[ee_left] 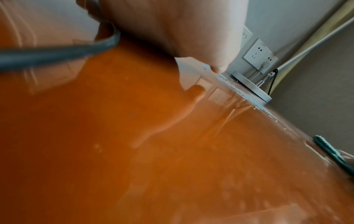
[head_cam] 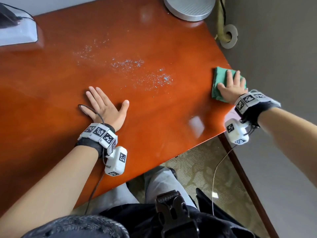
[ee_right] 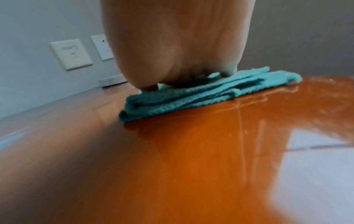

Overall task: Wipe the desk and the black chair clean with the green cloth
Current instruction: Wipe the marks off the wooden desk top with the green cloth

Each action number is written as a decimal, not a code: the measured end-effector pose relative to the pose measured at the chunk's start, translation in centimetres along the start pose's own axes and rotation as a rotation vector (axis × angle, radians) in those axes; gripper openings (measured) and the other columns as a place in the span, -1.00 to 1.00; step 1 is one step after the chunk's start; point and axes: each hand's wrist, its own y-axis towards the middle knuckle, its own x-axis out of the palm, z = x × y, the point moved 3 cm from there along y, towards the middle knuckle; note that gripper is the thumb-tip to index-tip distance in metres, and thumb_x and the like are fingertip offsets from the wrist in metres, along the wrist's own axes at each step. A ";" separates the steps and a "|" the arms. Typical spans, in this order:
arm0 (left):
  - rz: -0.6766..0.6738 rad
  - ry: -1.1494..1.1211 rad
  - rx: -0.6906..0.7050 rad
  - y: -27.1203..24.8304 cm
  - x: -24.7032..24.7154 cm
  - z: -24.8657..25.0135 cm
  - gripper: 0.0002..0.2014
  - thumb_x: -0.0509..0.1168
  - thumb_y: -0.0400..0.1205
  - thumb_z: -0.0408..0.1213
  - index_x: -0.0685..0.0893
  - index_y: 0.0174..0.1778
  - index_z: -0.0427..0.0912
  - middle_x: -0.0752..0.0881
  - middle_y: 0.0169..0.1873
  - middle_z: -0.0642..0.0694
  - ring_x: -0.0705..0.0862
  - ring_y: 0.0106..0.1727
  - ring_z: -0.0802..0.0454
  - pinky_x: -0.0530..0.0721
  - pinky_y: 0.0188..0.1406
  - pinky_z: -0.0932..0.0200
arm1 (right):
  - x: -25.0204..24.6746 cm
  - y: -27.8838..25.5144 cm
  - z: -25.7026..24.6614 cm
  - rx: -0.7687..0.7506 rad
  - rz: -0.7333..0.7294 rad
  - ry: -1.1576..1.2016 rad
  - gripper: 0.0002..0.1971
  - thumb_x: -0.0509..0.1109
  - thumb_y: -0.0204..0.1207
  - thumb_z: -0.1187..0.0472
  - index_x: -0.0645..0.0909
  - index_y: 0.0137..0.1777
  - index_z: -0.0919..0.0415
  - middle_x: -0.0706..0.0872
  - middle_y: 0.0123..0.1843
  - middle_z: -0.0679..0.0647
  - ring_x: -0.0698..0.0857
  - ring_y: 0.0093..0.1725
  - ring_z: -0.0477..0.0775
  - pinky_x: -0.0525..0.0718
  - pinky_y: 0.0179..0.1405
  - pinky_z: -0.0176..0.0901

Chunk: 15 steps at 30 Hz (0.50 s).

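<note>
The glossy orange-brown desk [head_cam: 154, 103] fills most of the head view. A folded green cloth [head_cam: 218, 79] lies at its right edge. My right hand [head_cam: 230, 86] presses flat on the cloth with straight fingers; the right wrist view shows the palm bearing down on the cloth [ee_right: 191, 97]. My left hand [head_cam: 104, 105] lies flat and spread on the bare desk near the middle, palm down. Pale crumbs or droplets [head_cam: 137, 69] are scattered across the desk between and beyond the hands. The black chair is not in view.
A round grey lamp base [head_cam: 188, 7] stands at the far right corner. A white and clear box [head_cam: 17, 31] sits far left. Wall sockets [ee_left: 260, 54] are behind the desk. A grey wall [head_cam: 274, 66] runs along the right edge; carpet [head_cam: 197, 169] lies below.
</note>
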 end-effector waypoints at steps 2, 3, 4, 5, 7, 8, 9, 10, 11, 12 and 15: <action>-0.007 -0.007 0.002 0.0 -0.1 0.0 -0.08 -0.05 0.66 0.26 -0.33 0.63 -0.34 -0.37 0.63 -0.25 -0.40 0.64 -0.11 -0.31 0.55 -0.38 | -0.7 0.7 0.3 0.009 -0.015 0.037 -0.35 0.07 0.65 -0.10 -0.08 0.68 -0.06 -0.12 0.72 0.04 -0.10 0.68 0.17 -0.08 0.62 0.17; -0.010 -0.010 0.003 0.0 -0.1 0.0 -0.08 -0.05 0.66 0.26 -0.34 0.63 -0.34 -0.37 0.63 -0.25 -0.41 0.64 -0.11 -0.31 0.55 -0.38 | -0.6 0.6 0.3 0.018 0.004 0.045 -0.36 0.06 0.65 -0.10 -0.08 0.68 -0.05 -0.11 0.71 0.04 -0.09 0.68 0.17 -0.08 0.62 0.16; -0.015 -0.009 0.004 0.0 -0.2 0.0 -0.08 -0.06 0.66 0.26 -0.34 0.62 -0.34 -0.38 0.63 -0.25 -0.41 0.64 -0.11 -0.31 0.56 -0.37 | -0.3 0.1 0.2 0.031 0.032 0.049 -0.37 0.04 0.66 -0.08 -0.07 0.68 -0.03 -0.10 0.71 0.06 -0.10 0.68 0.17 -0.08 0.62 0.19; -0.021 -0.010 0.005 0.0 -0.2 0.0 -0.08 -0.06 0.66 0.27 -0.34 0.62 -0.34 -0.38 0.63 -0.24 -0.41 0.63 -0.11 -0.30 0.56 -0.36 | 0.2 -0.6 0.0 0.049 0.062 0.057 -0.37 0.03 0.66 -0.04 -0.06 0.68 0.01 -0.11 0.71 0.08 -0.11 0.67 0.19 -0.09 0.60 0.23; -0.029 -0.017 0.000 0.1 -0.3 0.1 -0.08 -0.06 0.66 0.27 -0.35 0.62 -0.34 -0.39 0.63 -0.24 -0.41 0.63 -0.10 -0.31 0.57 -0.34 | 1.5 -2.5 -0.4 0.092 0.111 0.092 -0.37 0.04 0.66 0.04 -0.05 0.68 0.09 -0.11 0.71 0.13 -0.14 0.67 0.22 -0.08 0.58 0.31; -0.031 -0.021 -0.005 0.1 -0.3 0.2 -0.08 -0.05 0.66 0.27 -0.35 0.62 -0.34 -0.39 0.63 -0.23 -0.41 0.64 -0.09 -0.32 0.57 -0.33 | 2.1 -3.4 -0.6 0.105 0.114 0.100 -0.37 0.06 0.65 0.06 -0.05 0.68 0.12 -0.11 0.71 0.15 -0.15 0.67 0.23 -0.07 0.58 0.33; -0.033 -0.025 -0.012 0.0 -0.4 0.2 -0.07 -0.04 0.66 0.27 -0.34 0.62 -0.34 -0.38 0.63 -0.23 -0.41 0.64 -0.09 -0.33 0.57 -0.31 | 2.7 -4.2 -0.7 0.108 0.096 0.089 -0.36 0.06 0.65 0.06 -0.07 0.69 0.13 -0.13 0.71 0.16 -0.16 0.67 0.23 -0.07 0.58 0.32; -0.037 -0.026 -0.017 -0.1 -0.5 0.2 -0.07 -0.04 0.66 0.26 -0.35 0.62 -0.34 -0.38 0.63 -0.23 -0.41 0.64 -0.09 -0.34 0.57 -0.30 | 3.2 -4.9 -0.8 0.100 0.065 0.071 -0.34 0.06 0.66 0.04 -0.10 0.69 0.13 -0.16 0.71 0.17 -0.18 0.67 0.23 -0.09 0.58 0.31; -0.041 -0.026 -0.020 -0.1 -0.6 0.3 -0.07 -0.03 0.66 0.26 -0.35 0.62 -0.33 -0.38 0.63 -0.23 -0.41 0.64 -0.08 -0.34 0.57 -0.29 | 3.6 -5.2 -0.8 0.084 0.037 0.055 -0.33 0.06 0.66 0.02 -0.13 0.69 0.13 -0.19 0.70 0.17 -0.20 0.67 0.23 -0.11 0.58 0.30; -0.046 -0.025 -0.023 -0.1 -0.6 0.3 -0.07 -0.03 0.66 0.26 -0.35 0.62 -0.33 -0.39 0.63 -0.22 -0.41 0.64 -0.08 -0.35 0.57 -0.28 | 3.7 -5.1 -0.8 0.068 0.020 0.046 -0.32 0.06 0.66 0.00 -0.14 0.69 0.12 -0.21 0.70 0.17 -0.22 0.67 0.23 -0.13 0.59 0.29; -0.070 -0.033 -0.039 -0.1 -0.8 0.3 -0.07 -0.03 0.66 0.27 -0.36 0.63 -0.31 -0.40 0.63 -0.21 -0.41 0.63 -0.07 -0.36 0.57 -0.28 | 2.8 -3.5 -0.9 0.018 0.025 0.028 -0.31 0.08 0.65 -0.02 -0.14 0.69 0.08 -0.22 0.70 0.15 -0.23 0.67 0.21 -0.16 0.59 0.28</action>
